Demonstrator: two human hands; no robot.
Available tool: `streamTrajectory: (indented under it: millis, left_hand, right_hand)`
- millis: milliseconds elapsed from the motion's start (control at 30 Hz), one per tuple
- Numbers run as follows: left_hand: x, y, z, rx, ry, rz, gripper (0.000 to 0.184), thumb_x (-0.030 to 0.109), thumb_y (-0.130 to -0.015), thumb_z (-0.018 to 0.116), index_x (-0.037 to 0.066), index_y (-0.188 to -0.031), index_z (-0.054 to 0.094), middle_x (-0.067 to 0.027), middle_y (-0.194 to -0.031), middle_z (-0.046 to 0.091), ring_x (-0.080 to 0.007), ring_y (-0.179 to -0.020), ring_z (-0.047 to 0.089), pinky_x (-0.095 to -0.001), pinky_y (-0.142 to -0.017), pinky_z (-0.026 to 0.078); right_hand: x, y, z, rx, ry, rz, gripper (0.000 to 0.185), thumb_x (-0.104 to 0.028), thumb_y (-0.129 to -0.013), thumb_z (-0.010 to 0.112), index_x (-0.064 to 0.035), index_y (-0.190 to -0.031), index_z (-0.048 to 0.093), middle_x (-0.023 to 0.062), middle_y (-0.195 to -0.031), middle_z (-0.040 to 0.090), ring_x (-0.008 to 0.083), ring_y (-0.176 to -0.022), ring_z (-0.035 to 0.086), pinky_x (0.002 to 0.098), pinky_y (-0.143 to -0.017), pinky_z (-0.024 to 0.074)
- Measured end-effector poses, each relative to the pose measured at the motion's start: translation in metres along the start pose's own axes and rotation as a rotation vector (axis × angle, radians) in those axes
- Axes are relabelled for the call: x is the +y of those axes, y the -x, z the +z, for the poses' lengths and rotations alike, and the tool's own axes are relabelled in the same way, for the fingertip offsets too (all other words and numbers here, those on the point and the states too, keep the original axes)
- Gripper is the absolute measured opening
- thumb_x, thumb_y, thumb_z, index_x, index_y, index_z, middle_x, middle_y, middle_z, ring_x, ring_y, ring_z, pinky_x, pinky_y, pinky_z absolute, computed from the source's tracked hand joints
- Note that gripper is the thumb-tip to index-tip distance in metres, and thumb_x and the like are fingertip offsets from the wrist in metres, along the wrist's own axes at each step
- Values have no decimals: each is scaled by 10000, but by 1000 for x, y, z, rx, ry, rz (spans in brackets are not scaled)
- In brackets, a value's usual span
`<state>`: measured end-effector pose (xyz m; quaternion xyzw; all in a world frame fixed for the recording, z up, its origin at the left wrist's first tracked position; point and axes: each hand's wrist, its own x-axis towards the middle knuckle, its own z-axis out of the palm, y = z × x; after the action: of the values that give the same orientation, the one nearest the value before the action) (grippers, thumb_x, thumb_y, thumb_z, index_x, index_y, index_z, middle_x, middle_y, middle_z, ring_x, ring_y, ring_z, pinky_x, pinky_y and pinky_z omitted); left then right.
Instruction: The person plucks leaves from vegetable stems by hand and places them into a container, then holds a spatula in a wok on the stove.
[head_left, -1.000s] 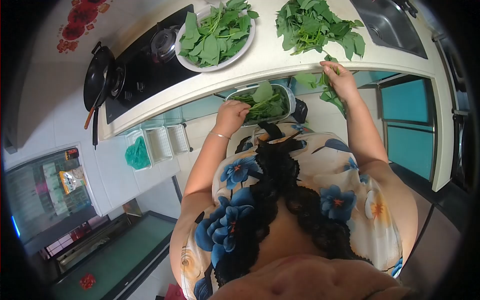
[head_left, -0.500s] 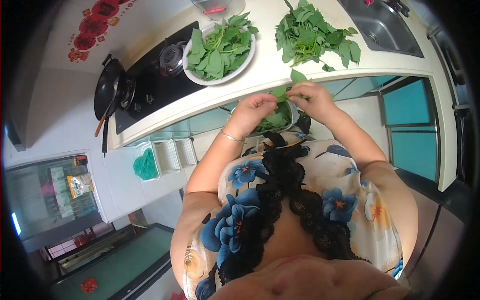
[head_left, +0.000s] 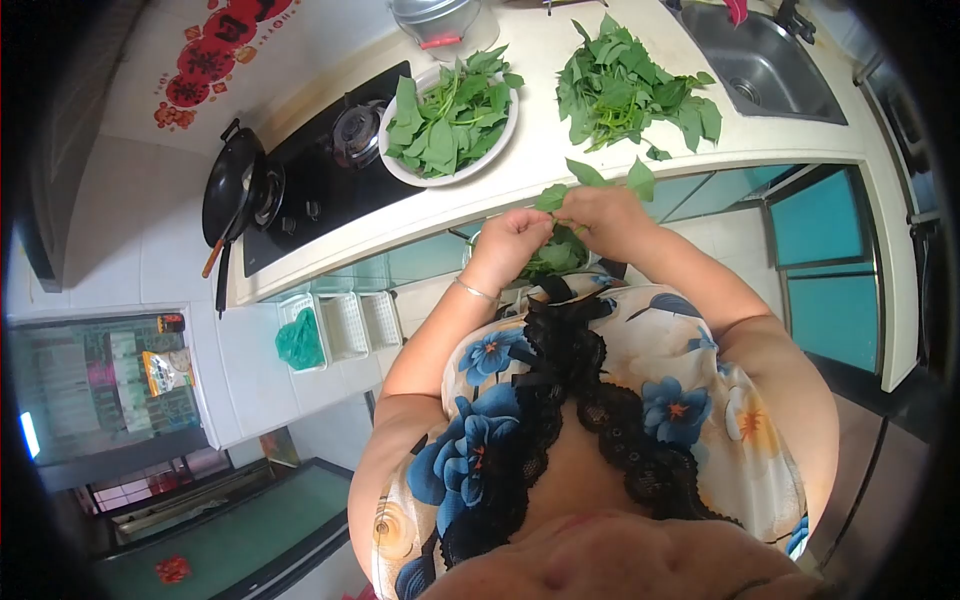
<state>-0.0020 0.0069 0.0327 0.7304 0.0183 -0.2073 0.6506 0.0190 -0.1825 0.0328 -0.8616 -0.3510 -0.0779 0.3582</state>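
Note:
My right hand (head_left: 605, 222) is closed round a leafy green stem (head_left: 585, 173); its leaves stick out above and beside the fingers. Close by on the left, my left hand (head_left: 510, 243) pinches at the lower end of the same sprig, the exact grip partly hidden by the fingers. Both hands are in front of the counter edge, over a container whose leafy greens (head_left: 560, 254) show below them. On the counter, a white bowl (head_left: 512, 128) holds plucked-looking leaves and stems. Right of it lies a loose pile of leafy greens (head_left: 635, 90).
A black gas hob (head_left: 310, 170) with a black wok (head_left: 230, 185) is on the left. The steel sink (head_left: 765, 70) is set into the counter (head_left: 545, 110) at right. A lidded pot (head_left: 445, 22) stands behind the bowl. White baskets (head_left: 345, 330) sit low at left.
My right hand has turned over, back upward, and more leaves now show around it. My left hand stays beside it, pinching. The whole view has shifted slightly.

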Motion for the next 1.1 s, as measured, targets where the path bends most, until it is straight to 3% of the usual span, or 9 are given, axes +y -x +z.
streamTrajectory:
  millis: [200,400,467,533,567,633,833,1100]
  left_hand:
    - [-15,1,-1,104,-197,126,132,115,-807,556,21,-873,620,31,-685,566,-39,-584,466,-194,-530,395]
    - [-4,6,-5,69,-90,80,122,113,-813,545,14,-850,606,28,-691,560,-37,-591,462,-186,-528,383]
    - [-4,6,-8,6,167,105,87,82,-806,560,15,-851,592,7,-718,559,-63,-618,486,-188,-568,399]
    - [4,8,-10,-5,263,98,82,77,-802,561,14,-849,586,-6,-719,564,-75,-618,498,-190,-570,406]
    - [6,7,-11,-15,358,87,78,72,-799,563,13,-846,581,-19,-720,569,-87,-618,510,-192,-573,412]
    - [7,7,-14,7,369,87,72,70,-800,561,15,-844,578,-23,-720,571,-92,-616,514,-191,-572,416]
    - [8,13,-21,98,379,78,72,60,-804,556,12,-857,563,-35,-718,570,-99,-615,521,-199,-573,429]
    - [-8,17,-38,133,417,73,69,50,-806,550,16,-866,540,-45,-746,572,-107,-629,533,-218,-588,456]
  right_hand:
    - [-3,-3,10,-40,27,-10,220,-50,-623,634,-102,-836,649,48,-797,605,246,-740,587,358,-628,473]
    - [2,-5,20,93,-133,-54,181,-31,-650,637,-92,-819,657,66,-779,616,254,-684,586,333,-594,474]
    - [-1,-9,20,137,-200,-67,163,-26,-673,639,-91,-820,659,70,-770,618,248,-658,584,318,-583,473]
    - [-8,-11,17,209,-394,21,101,-40,-740,633,-78,-831,657,44,-729,615,164,-594,563,258,-547,456]
    - [-8,-11,16,204,-392,17,101,-40,-740,633,-78,-831,657,44,-729,615,164,-594,563,258,-547,456]
    - [-12,-11,12,54,-840,487,81,-63,-788,617,-43,-862,642,16,-718,595,82,-576,515,207,-523,422]
    - [4,-17,1,205,-1286,463,177,-75,-807,599,1,-966,591,16,-747,580,63,-520,448,190,-473,367]
    - [20,-23,-9,267,-1304,542,209,-127,-833,566,-8,-1002,534,39,-813,586,53,-493,414,170,-433,300]
